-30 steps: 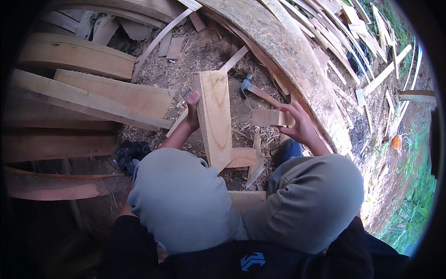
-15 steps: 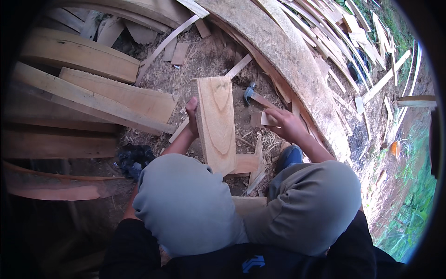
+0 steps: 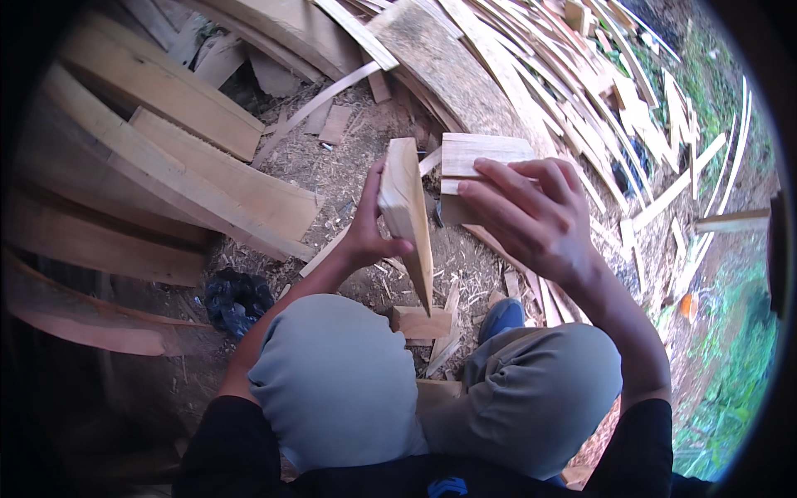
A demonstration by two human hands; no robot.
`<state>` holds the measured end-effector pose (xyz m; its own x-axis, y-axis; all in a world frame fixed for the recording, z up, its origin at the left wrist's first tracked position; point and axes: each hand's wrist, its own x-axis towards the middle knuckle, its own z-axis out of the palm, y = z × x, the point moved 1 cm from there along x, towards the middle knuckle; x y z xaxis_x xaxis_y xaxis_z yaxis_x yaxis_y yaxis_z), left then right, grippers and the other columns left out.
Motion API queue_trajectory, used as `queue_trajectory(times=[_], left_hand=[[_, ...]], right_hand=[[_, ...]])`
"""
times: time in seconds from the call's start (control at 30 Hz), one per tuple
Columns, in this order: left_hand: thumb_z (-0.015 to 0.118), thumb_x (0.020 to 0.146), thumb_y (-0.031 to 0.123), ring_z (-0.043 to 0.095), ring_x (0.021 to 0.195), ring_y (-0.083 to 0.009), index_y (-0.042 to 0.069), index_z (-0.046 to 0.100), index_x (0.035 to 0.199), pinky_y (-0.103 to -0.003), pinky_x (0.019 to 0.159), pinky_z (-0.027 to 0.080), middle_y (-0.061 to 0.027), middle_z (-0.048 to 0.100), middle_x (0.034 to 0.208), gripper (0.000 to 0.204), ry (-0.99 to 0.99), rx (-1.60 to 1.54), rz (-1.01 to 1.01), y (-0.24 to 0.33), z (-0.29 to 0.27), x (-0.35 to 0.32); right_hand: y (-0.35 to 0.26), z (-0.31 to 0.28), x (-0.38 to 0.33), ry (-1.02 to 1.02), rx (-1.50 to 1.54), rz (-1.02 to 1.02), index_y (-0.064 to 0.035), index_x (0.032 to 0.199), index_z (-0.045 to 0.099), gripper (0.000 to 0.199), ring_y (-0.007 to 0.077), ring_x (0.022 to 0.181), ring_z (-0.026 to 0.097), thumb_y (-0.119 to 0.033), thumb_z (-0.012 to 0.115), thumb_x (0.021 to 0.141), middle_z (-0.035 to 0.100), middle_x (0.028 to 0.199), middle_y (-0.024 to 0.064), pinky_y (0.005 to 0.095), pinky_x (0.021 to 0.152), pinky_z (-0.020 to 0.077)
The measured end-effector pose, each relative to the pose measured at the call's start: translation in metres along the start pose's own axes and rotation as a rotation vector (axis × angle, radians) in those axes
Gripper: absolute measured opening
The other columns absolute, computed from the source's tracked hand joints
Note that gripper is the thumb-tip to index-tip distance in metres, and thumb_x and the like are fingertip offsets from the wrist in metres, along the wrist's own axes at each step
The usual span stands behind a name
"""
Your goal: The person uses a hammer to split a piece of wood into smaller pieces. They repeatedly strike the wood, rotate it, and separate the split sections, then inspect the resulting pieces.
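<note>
My left hand [image 3: 370, 231] is wrapped round a pale wooden board [image 3: 405, 192], thumb on the near side. The board stands on end, turned so its narrow edge and one face show. Just right of its top, my right hand [image 3: 544, 217] grips a short wooden block [image 3: 486, 148] with a dark line or groove across it. The fingertips press on the block's face. Beneath the board's lower end lies a small wood block [image 3: 422, 322]; I cannot tell whether they touch. The hammer is mostly hidden behind the block and right hand.
Thick curved timbers [image 3: 224, 195] are stacked on the left. A large slab [image 3: 452, 66] and a heap of thin offcuts [image 3: 573, 108] extend to the far right. A black plastic bag [image 3: 238, 300] lies by my left forearm. Shavings cover the ground near my blue shoe [image 3: 502, 319].
My right hand has risen from beside the hammer, lifting the short block next to the board's top. My left hand has turned the board from face-on to nearly edge-on.
</note>
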<state>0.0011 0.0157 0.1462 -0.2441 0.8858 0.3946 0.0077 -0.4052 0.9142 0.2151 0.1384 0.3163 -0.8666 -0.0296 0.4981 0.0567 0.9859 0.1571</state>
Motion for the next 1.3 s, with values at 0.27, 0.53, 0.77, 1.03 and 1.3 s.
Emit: queue_trajectory(times=[0.27,0.53,0.77,1.03,1.3], left_hand=[[0.103,0.046,0.048,0.044,0.139,-0.0334,0.011,0.014,0.163,-0.049,0.105,0.048,-0.0162,0.039,0.150,0.151,0.061,0.192,0.124,0.012,-0.008,0.001],[0.104,0.045,0.044,0.044,0.141,-0.0366,0.011,0.018,0.163,-0.054,0.108,0.050,-0.0172,0.035,0.152,0.149,0.141,0.348,0.344,0.065,-0.015,0.004],[0.104,0.044,0.043,0.049,0.136,-0.0379,0.005,0.025,0.159,-0.049,0.110,0.052,-0.0203,0.041,0.148,0.145,0.216,0.395,0.473,0.082,-0.022,0.007],[0.102,0.042,0.044,0.052,0.131,-0.0407,0.005,0.029,0.157,-0.050,0.105,0.050,-0.0214,0.045,0.143,0.142,0.208,0.413,0.498,0.076,-0.020,0.006],[0.102,0.041,0.044,0.054,0.129,-0.0393,0.006,0.030,0.157,-0.048,0.104,0.051,-0.0205,0.048,0.142,0.142,0.207,0.447,0.486,0.077,-0.017,0.005]], right_hand=[[-0.012,-0.017,0.037,0.075,-0.065,-0.210,-0.0272,0.117,0.073,0.041,0.0182,0.096,0.060,-0.024,0.083,0.077,0.071,0.127,0.0000,0.0344,0.077,0.0464],[-0.013,-0.020,0.043,0.236,-0.203,-0.385,-0.0344,0.114,0.066,0.042,0.0179,0.104,0.058,-0.025,0.089,0.080,0.073,0.122,-0.0053,0.0346,0.074,0.0436],[-0.014,-0.030,0.041,0.225,-0.198,-0.438,-0.0370,0.115,0.064,0.032,0.0215,0.110,0.056,-0.040,0.081,0.088,0.072,0.120,-0.0018,0.0383,0.077,0.0433],[-0.015,-0.024,0.036,0.246,-0.202,-0.478,-0.0338,0.113,0.061,0.022,0.0233,0.110,0.055,-0.031,0.073,0.094,0.071,0.121,0.0015,0.0409,0.081,0.0418],[-0.008,-0.017,0.025,0.268,-0.201,-0.488,-0.0334,0.113,0.061,0.024,0.0247,0.109,0.056,-0.026,0.072,0.093,0.071,0.121,0.0034,0.0422,0.081,0.0422]])
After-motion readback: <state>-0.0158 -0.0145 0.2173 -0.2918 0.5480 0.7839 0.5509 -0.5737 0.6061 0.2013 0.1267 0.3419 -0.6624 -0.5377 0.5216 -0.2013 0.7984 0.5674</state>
